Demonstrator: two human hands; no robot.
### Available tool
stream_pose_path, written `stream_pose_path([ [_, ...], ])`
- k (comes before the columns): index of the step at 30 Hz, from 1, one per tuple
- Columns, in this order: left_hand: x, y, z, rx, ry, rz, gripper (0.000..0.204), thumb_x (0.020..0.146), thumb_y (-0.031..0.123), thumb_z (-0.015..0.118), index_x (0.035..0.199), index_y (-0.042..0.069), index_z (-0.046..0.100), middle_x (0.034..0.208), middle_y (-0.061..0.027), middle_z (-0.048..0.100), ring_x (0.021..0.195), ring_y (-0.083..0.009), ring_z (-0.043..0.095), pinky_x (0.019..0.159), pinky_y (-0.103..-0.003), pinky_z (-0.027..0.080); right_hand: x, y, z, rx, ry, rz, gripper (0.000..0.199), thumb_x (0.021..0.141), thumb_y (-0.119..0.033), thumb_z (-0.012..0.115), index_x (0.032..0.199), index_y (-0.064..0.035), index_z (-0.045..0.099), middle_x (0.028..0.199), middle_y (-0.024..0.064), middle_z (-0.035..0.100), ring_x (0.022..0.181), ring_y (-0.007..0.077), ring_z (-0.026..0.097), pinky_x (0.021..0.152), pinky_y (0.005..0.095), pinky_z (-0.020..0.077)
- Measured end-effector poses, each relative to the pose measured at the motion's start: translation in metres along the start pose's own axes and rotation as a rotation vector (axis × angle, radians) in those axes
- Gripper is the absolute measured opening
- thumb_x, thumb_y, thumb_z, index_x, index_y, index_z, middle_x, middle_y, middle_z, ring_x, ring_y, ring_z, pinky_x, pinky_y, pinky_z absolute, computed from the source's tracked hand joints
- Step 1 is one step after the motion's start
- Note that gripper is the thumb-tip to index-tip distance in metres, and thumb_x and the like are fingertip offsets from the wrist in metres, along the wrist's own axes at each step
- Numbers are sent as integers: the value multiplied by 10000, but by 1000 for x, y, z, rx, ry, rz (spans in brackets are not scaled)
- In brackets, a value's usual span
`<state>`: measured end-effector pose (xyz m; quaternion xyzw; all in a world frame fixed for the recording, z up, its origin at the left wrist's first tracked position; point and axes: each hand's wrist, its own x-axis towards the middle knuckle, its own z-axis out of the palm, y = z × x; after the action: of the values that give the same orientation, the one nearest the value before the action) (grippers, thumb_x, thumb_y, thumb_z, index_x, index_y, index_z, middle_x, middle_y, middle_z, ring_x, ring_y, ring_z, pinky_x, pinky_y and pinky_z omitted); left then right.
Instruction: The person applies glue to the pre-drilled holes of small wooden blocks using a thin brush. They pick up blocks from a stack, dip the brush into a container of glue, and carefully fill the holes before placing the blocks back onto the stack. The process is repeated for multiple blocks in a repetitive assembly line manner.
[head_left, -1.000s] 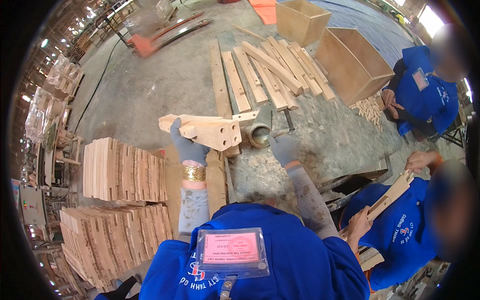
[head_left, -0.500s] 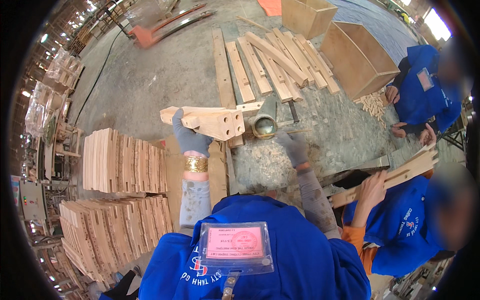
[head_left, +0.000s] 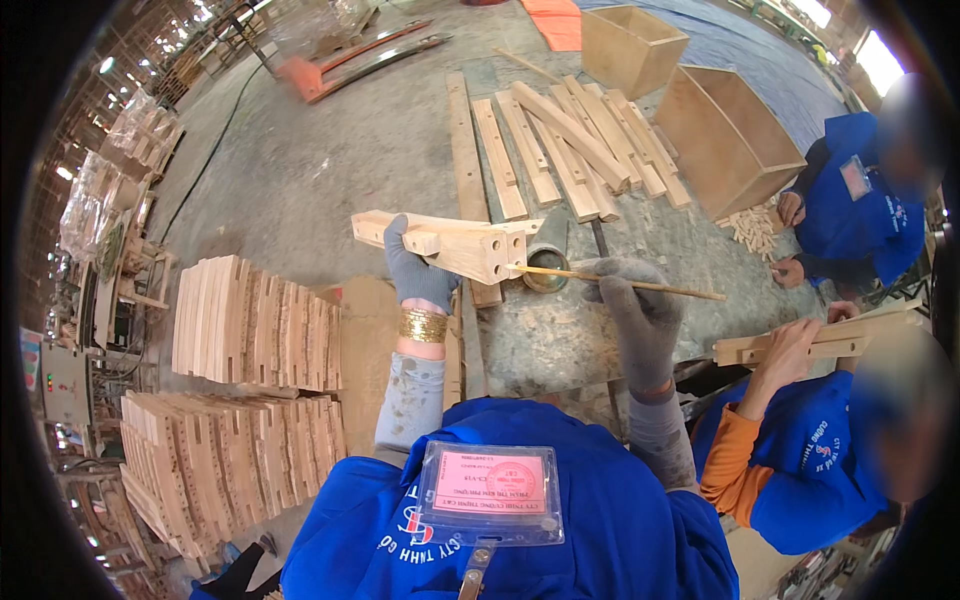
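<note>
My left hand [head_left: 422, 272], in a grey glove, is closed around pale wooden pieces [head_left: 462, 252] held together above the table. Their squared ends point right and show several round holes. Between the fingers of my gloved right hand [head_left: 642, 318] is a thin wooden stick [head_left: 655, 287]. Its whitish tip meets the end face of the wood beside a hole; whether it goes inside I cannot tell. Just behind the stick, a grey round container [head_left: 553, 240] lies tilted with its mouth toward me. Another wooden piece partly shows behind the held ones.
Several wooden bars [head_left: 570, 140] lie across the far table, near two plywood boxes [head_left: 730, 125]. Small dowels [head_left: 752, 230] are heaped at the right. Stacked slats [head_left: 255, 325] stand on my left. Two co-workers sit at right, one holding wooden pieces [head_left: 830, 340]. A pallet jack [head_left: 340, 75] stands beyond.
My right hand has brought the stick from the container's mouth to the holed end of the wood. My left hand keeps its hold. The nearer co-worker's wooden pieces have shifted and turned more level.
</note>
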<state>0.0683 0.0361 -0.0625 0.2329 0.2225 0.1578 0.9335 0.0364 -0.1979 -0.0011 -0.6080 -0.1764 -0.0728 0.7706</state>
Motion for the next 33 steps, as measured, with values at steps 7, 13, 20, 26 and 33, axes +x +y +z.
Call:
stream_pose_path([
  [7, 1, -4, 5, -2, -10, 16, 526, 732, 419, 615, 1123, 108, 454, 1043, -100, 488, 970, -296, 505, 831, -474, 455, -2, 10, 6, -230, -77, -191, 104, 825, -1, 619, 928, -12, 615, 757, 45, 616, 644, 70, 542, 556, 211, 450],
  [13, 4, -4, 4, -16, -2, -30, 513, 732, 419, 615, 1116, 117, 459, 1042, -97, 490, 969, -294, 508, 827, -477, 456, -3, 11, 6, -332, -78, -239, 72, 821, -7, 630, 892, -10, 618, 712, 28, 599, 592, 55, 522, 500, 206, 427],
  [20, 3, -7, 11, -21, 0, -32, 545, 729, 418, 621, 1147, 119, 440, 1053, -102, 487, 970, -307, 509, 828, -494, 455, -2, 12, 10, -202, -15, -206, 65, 810, -6, 640, 871, -10, 619, 708, 52, 600, 606, 70, 542, 513, 212, 437],
  [26, 3, -7, 15, -18, -10, -14, 556, 722, 430, 627, 1149, 126, 442, 1061, -101, 487, 979, -306, 506, 835, -491, 452, 1, 2, -1, -420, -167, -378, 166, 746, 77, 627, 883, -16, 614, 822, 108, 651, 726, 187, 645, 615, 258, 505],
  [33, -1, -8, 23, 2, 5, -25, 523, 735, 418, 601, 1138, 110, 475, 1097, -112, 515, 1006, -321, 509, 854, -491, 452, -11, -12, -5, -386, -236, -308, 174, 731, 95, 618, 859, -23, 627, 910, 124, 652, 802, 210, 648, 672, 281, 515],
])
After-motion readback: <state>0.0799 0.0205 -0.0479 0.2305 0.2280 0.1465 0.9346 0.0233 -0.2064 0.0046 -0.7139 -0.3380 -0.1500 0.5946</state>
